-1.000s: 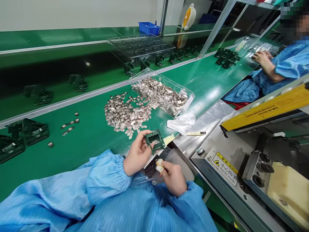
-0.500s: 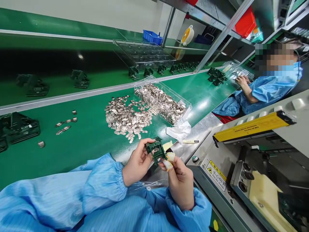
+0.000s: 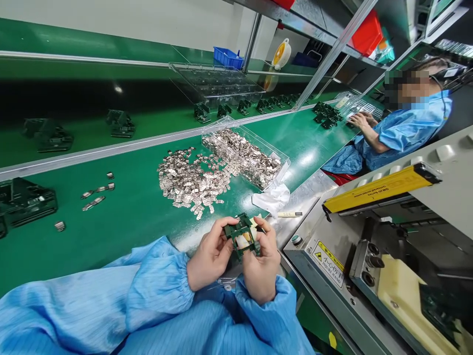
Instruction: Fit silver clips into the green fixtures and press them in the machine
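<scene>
Between my hands, low in the middle of the view, is a dark green plastic frame (image 3: pixel 240 226) with openings through it. My left hand (image 3: pixel 207 259) pinches its left side between thumb and fingers. My right hand (image 3: pixel 260 266) is closed on the right and lower side, with a thumb and fingertips against it. White and yellow coverings on right-hand fingertips show through an opening; the exact finger contact is partly hidden. Just beyond lies a heap of small flat metal pieces (image 3: pixel 190 182), spilling from a clear plastic tray (image 3: pixel 284 170) that holds more.
A white cloth (image 3: pixel 271 198) and a pen-like stick (image 3: pixel 290 214) lie beside the tray. At right stands a machine (image 3: pixel 314 236) with a yellow sensor bar (image 3: pixel 380 187). More green frames (image 3: pixel 27 199) sit at left. A co-worker (image 3: pixel 414 118) in blue sits further along.
My right hand has moved up and left, closing around the green frame's right side. The frame has tilted more upright. The view has shifted slightly.
</scene>
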Action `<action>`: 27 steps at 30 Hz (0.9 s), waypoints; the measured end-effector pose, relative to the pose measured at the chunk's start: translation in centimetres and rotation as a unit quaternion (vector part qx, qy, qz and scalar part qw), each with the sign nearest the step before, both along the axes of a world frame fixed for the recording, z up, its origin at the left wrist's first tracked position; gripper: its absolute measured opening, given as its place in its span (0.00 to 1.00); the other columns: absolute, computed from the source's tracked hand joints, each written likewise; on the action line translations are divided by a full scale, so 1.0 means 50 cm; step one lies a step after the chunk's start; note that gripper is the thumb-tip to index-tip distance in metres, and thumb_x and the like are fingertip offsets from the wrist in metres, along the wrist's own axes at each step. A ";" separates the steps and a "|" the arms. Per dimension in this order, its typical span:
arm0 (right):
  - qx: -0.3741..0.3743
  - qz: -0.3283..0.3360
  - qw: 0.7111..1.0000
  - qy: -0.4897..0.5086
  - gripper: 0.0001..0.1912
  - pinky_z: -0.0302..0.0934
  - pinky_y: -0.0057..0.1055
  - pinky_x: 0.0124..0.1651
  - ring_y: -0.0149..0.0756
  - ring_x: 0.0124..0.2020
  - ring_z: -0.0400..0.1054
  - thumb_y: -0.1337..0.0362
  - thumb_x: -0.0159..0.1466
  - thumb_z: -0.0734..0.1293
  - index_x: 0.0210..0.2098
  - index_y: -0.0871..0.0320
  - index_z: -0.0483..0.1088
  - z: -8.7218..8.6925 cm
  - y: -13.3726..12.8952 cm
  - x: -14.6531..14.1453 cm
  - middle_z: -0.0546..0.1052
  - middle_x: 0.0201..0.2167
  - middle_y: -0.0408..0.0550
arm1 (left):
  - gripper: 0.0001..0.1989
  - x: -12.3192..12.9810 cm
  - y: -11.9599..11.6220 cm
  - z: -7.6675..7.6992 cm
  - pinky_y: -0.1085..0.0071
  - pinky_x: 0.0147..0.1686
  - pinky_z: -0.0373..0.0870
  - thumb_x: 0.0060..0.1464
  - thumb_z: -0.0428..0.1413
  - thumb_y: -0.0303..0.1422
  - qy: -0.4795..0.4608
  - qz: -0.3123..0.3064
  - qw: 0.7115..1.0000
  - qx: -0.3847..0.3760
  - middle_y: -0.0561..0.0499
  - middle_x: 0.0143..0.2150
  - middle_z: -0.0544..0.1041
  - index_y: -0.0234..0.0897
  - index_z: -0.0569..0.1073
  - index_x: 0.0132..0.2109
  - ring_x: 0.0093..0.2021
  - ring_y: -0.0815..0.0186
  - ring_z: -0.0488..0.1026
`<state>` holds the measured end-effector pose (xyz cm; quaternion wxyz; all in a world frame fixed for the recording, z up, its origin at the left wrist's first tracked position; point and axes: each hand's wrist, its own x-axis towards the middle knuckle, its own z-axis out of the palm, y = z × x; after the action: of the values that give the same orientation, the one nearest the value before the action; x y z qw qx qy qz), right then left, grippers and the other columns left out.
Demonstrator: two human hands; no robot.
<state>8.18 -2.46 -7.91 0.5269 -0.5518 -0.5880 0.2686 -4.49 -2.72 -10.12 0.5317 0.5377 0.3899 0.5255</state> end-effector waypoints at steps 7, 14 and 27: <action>-0.076 0.041 0.966 0.244 0.20 0.65 0.41 0.53 0.44 0.51 0.69 0.58 0.56 0.74 0.46 0.56 0.72 -0.041 -0.010 -0.010 0.72 0.53 0.54 | 0.13 -0.001 -0.004 0.005 0.75 0.39 0.71 0.64 0.49 0.32 -0.002 -0.026 1.000 0.015 0.50 0.43 0.73 0.44 0.62 0.55 0.38 0.69 0.73; -0.053 0.153 0.966 0.202 0.37 0.62 0.41 0.58 0.46 0.63 0.59 0.65 0.57 0.73 0.62 0.49 0.59 0.008 -0.035 0.080 0.61 0.65 0.53 | 0.16 0.012 -0.013 0.058 0.72 0.36 0.72 0.62 0.52 0.36 0.020 -0.068 0.996 -0.053 0.50 0.40 0.71 0.42 0.60 0.56 0.36 0.67 0.72; 0.174 -0.425 0.888 0.013 0.34 0.55 0.63 0.63 0.59 0.64 0.57 0.55 0.57 0.73 0.61 0.45 0.62 0.106 -0.340 0.503 0.65 0.63 0.52 | 0.42 0.464 0.105 0.278 0.55 0.65 0.56 0.49 0.65 0.39 0.236 -0.401 0.815 0.345 0.31 0.66 0.62 0.29 0.57 0.66 0.67 0.47 0.59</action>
<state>33.35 -19.44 -2.61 0.6860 -0.6448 -0.3275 -0.0800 18.72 2.55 3.79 0.3668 0.9021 0.0465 0.2227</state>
